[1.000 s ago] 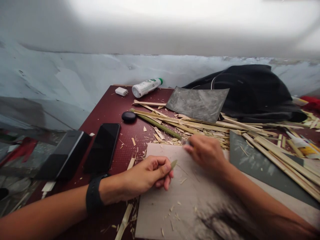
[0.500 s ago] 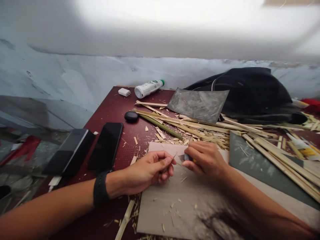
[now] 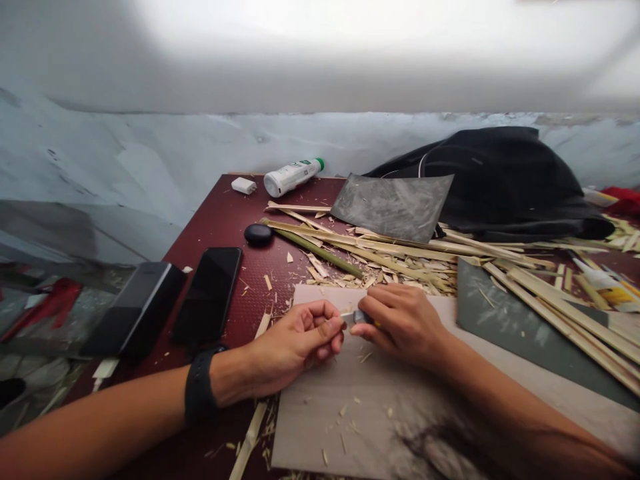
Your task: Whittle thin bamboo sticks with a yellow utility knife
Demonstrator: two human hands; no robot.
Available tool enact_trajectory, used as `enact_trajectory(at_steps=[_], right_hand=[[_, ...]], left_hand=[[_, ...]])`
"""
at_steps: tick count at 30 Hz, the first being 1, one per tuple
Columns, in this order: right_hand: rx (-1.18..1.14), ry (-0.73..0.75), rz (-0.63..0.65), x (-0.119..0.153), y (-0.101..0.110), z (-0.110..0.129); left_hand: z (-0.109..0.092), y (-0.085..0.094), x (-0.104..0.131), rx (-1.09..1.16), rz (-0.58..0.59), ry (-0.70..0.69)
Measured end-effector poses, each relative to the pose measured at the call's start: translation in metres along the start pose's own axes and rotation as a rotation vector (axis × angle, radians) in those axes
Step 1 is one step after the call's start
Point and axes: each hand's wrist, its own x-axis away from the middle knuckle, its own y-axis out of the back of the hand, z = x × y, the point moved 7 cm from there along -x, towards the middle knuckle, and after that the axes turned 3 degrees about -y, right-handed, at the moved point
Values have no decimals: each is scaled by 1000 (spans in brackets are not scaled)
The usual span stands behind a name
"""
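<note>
My left hand [image 3: 305,340], with a dark band on its wrist, pinches a thin bamboo sliver [image 3: 345,315] between thumb and forefinger. My right hand [image 3: 400,323] is wrapped round a utility knife [image 3: 359,317], of which a grey front and a bit of yellow show. The knife's tip end lies close to the left fingertips; whether the blade touches the sliver I cannot tell. Both hands are above a pale board [image 3: 325,427] scattered with small bamboo shavings.
Split bamboo strips [image 3: 400,250] and shavings lie behind the board. Sheets of grey sandpaper [image 3: 395,203], a black bag [image 3: 500,180], a white bottle [image 3: 293,178], a phone [image 3: 207,293], a power bank [image 3: 133,310], a black oval case [image 3: 259,234] and a white charger [image 3: 243,186] surround it.
The right hand and knife have come nearer to the left fingertips. The sliver, which pointed up before, is now barely visible between the hands. The view has shifted slightly.
</note>
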Motion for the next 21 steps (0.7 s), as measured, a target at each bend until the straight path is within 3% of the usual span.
enact_trajectory(at_steps=[6,8,13,21], right_hand=[[166,-402,-244,13,27,-58],[105,-332,-219,11,26,-51],[-100,15,-13,0,3,0],[-70,42,0,1,0,3]], left_hand=[[6,-1,2,-13,13,3],[8,0,1,-3,8,1],[6,0,-2,18,10,-13],[7,-1,-1,47,17,-15]])
